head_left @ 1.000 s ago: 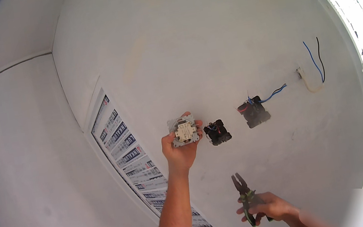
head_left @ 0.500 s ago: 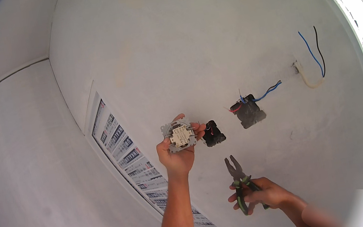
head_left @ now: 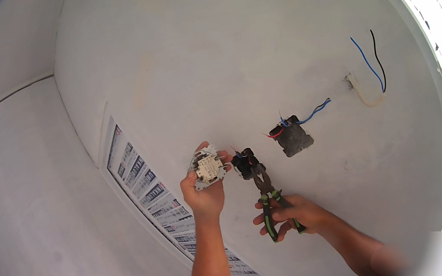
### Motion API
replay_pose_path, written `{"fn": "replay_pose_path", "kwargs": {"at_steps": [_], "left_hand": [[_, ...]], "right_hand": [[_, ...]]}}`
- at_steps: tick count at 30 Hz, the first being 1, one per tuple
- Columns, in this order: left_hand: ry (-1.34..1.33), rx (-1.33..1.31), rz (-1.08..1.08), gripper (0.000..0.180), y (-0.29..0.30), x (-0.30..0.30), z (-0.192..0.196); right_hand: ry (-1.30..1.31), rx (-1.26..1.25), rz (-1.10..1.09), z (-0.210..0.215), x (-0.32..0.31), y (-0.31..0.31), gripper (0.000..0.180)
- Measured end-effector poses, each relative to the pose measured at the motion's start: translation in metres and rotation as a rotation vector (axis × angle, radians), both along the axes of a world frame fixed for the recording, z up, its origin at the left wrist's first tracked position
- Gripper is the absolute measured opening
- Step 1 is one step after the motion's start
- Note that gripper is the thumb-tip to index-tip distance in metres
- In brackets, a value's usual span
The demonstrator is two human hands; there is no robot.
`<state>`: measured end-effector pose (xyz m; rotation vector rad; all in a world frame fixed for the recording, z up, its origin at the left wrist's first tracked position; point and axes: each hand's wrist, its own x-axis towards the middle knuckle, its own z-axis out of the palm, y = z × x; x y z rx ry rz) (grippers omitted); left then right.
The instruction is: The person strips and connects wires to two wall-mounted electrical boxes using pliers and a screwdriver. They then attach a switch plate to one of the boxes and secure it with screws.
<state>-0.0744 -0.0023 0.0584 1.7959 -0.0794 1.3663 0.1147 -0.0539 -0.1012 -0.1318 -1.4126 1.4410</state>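
Note:
My left hand (head_left: 205, 198) grips a wall switch mechanism (head_left: 209, 167), a cream block in a grey metal mounting frame, its terminal side facing me. Just right of it sits a black recessed wall box (head_left: 242, 164) with short wires inside, red among them. In my right hand (head_left: 296, 214) is a pair of combination pliers (head_left: 265, 189) with green and black handles. The handles are spread and the dark jaws reach the lower right edge of that box. Whether the jaws pinch anything there I cannot tell.
Farther right, a second black wall box (head_left: 294, 137) has blue and red wires coming out. Beyond it a white cable (head_left: 361, 94) leaves the wall, ending in blue and black wires (head_left: 377, 58). A panel covered with printed paper (head_left: 151, 189) runs along the left. Bright window at the right edge.
My right hand has brought the pliers up and to the left, from below the boxes to the nearer box. The left hand still holds the switch mechanism, slightly tilted.

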Motion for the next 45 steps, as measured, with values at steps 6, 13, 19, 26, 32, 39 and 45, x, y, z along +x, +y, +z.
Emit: {"fn": "replay_pose_path", "kwargs": {"at_steps": [6,13,19,26,32,39,45], "left_hand": [[0.014,-0.057,0.028,0.076,0.010,-0.010,-0.008],[0.019,-0.080,0.007,0.075,0.019,-0.013,-0.014],[0.033,-0.089,-0.032,0.075,0.025,-0.014,-0.015],[-0.006,-0.097,0.003,0.076,0.035,-0.017,-0.024],[-0.067,0.090,0.130,0.079,0.025,-0.005,-0.027],[-0.086,0.145,0.225,0.084,0.018,0.002,-0.032],[-0.080,0.146,0.212,0.085,0.016,0.003,-0.030]], "right_hand": [[0.017,0.047,0.002,0.002,-0.002,0.008,0.058],[0.016,0.040,-0.007,0.008,-0.006,0.011,0.056],[-0.005,0.037,0.003,0.006,-0.006,0.018,0.049],[0.099,-0.048,-0.047,0.016,-0.030,-0.006,0.038],[-0.229,0.289,-0.893,0.009,-0.039,-0.001,0.035],[-0.241,0.207,-0.812,0.010,-0.040,-0.005,0.039],[-0.230,0.229,-0.779,0.009,-0.035,-0.005,0.039]]}}
